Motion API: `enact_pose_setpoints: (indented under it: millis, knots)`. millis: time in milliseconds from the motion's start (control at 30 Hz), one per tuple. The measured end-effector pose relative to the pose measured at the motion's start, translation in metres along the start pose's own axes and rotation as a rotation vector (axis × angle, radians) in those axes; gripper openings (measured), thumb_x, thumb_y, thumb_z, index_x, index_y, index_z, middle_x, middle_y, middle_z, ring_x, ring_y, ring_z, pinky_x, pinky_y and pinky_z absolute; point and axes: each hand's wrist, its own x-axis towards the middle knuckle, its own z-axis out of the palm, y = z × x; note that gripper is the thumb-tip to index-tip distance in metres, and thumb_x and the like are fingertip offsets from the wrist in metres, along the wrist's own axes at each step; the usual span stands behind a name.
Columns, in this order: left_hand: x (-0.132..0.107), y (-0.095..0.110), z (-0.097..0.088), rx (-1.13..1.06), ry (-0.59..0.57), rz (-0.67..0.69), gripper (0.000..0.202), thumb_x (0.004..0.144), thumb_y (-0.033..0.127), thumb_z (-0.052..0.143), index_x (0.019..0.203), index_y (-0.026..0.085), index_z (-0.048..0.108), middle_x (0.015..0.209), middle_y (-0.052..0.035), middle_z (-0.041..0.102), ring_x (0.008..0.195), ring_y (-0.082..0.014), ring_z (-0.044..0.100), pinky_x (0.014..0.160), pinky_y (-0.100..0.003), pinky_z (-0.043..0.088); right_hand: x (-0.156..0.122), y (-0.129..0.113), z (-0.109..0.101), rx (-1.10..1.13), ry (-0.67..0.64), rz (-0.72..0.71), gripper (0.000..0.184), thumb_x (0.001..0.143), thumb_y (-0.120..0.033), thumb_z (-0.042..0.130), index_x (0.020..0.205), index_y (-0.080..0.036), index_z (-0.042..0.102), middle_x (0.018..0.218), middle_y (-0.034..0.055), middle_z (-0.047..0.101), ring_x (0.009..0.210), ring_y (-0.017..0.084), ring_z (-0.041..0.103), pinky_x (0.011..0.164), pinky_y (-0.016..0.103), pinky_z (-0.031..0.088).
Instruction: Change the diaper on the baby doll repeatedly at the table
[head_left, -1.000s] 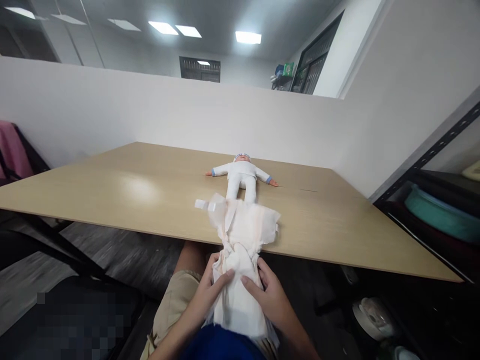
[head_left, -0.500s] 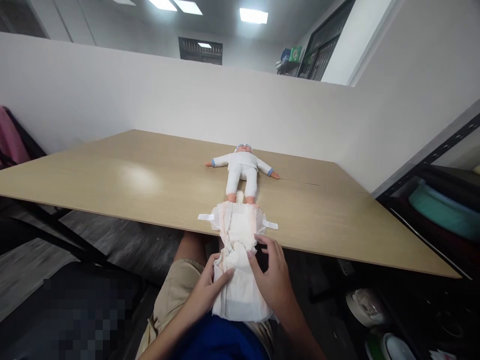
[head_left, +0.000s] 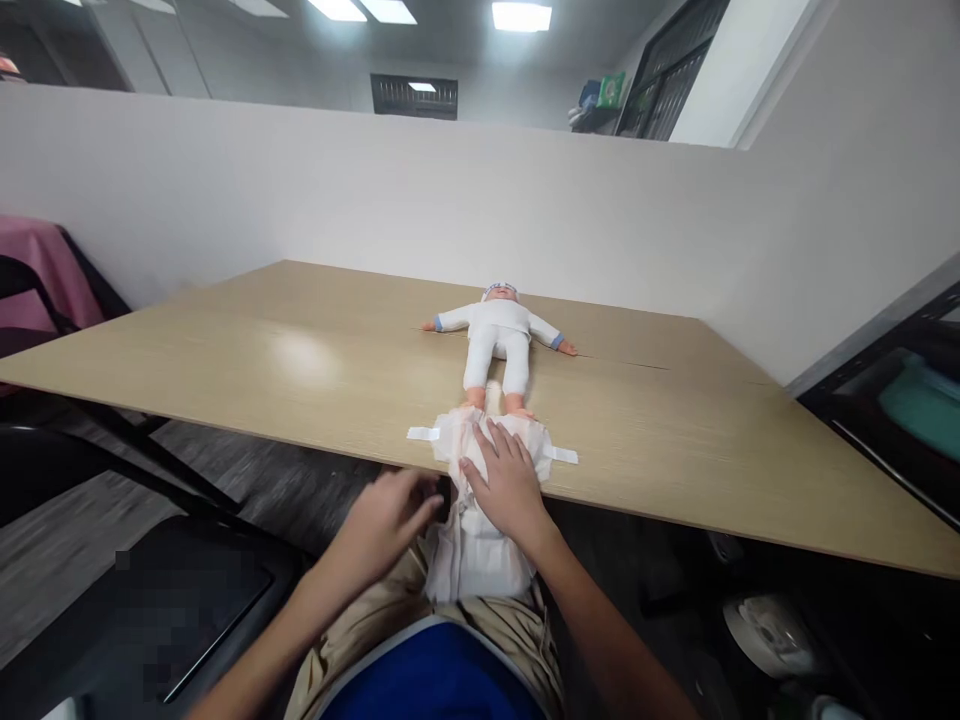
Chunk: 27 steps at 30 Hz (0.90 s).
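Observation:
An unfolded white diaper [head_left: 480, 565] lies partly on the table's front edge and hangs down over my lap, its two side tabs spread out. My right hand [head_left: 506, 480] rests flat on the diaper's upper part, fingers stretched out. Left of the diaper, my left hand [head_left: 394, 510] is raised with bent fingers; it is blurred, and whether it touches anything is unclear. Beyond the diaper a baby doll [head_left: 499, 335] in white clothes lies on its back, arms spread, its feet at the diaper's far edge.
The wooden table [head_left: 337, 340] reaches to a white partition [head_left: 420, 200]. A black chair seat [head_left: 180, 610] stands at the lower left, pink cloth [head_left: 52, 265] at the far left. Dark shelving [head_left: 892, 370] with a teal item is on the right.
My right hand has moved forward along the diaper and flattened on it. My left hand has come off the diaper's side and moved up and left. The view has shifted slightly.

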Motion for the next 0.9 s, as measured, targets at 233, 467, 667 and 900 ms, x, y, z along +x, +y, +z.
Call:
enact_pose_setpoints:
  millis: [233, 467, 667, 900]
  knots:
    - [0.156, -0.003, -0.031, 0.586, 0.187, 0.400, 0.055, 0.096, 0.002, 0.058, 0.149, 0.017, 0.064, 0.157, -0.0205, 0.064, 0.145, -0.0380, 0.059, 0.118, -0.053, 0.051, -0.001, -0.002, -0.002, -0.067, 0.001, -0.022, 0.065, 0.117, -0.050, 0.047, 0.172, -0.017, 0.052, 0.182, 0.0157, 0.042, 0.170, 0.034, 0.038, 0.140, 0.058, 0.029]
    - [0.258, 0.006, -0.005, 0.888, -0.250, 1.000, 0.094, 0.087, 0.007, 0.074, 0.173, 0.032, 0.045, 0.187, -0.0137, 0.034, 0.169, -0.0383, 0.039, 0.131, -0.050, 0.037, -0.004, 0.003, 0.003, -0.042, 0.045, -0.029, 0.064, 0.116, -0.047, 0.050, 0.175, -0.022, 0.048, 0.180, 0.0144, 0.045, 0.169, 0.035, 0.040, 0.137, 0.062, 0.036]
    - [0.302, 0.020, 0.012, 0.697, -0.479, 1.225, 0.063, 0.084, 0.021, 0.079, 0.146, 0.028, 0.068, 0.173, -0.0081, 0.058, 0.157, -0.0384, 0.052, 0.126, -0.049, 0.042, -0.009, 0.004, -0.001, -0.018, 0.016, -0.051, 0.069, 0.114, -0.043, 0.055, 0.179, -0.025, 0.041, 0.184, 0.0107, 0.038, 0.171, 0.035, 0.038, 0.138, 0.063, 0.038]
    - [0.315, 0.039, 0.005, 0.253, -0.459, 1.153, 0.033, 0.093, 0.024, 0.068, 0.126, 0.024, 0.074, 0.134, -0.0115, 0.081, 0.136, -0.0357, 0.065, 0.113, -0.049, 0.049, 0.000, 0.014, -0.012, 0.053, -0.142, -0.003, 0.073, 0.113, -0.053, 0.058, 0.180, -0.030, 0.038, 0.187, 0.0050, 0.031, 0.173, 0.035, 0.031, 0.139, 0.067, 0.035]
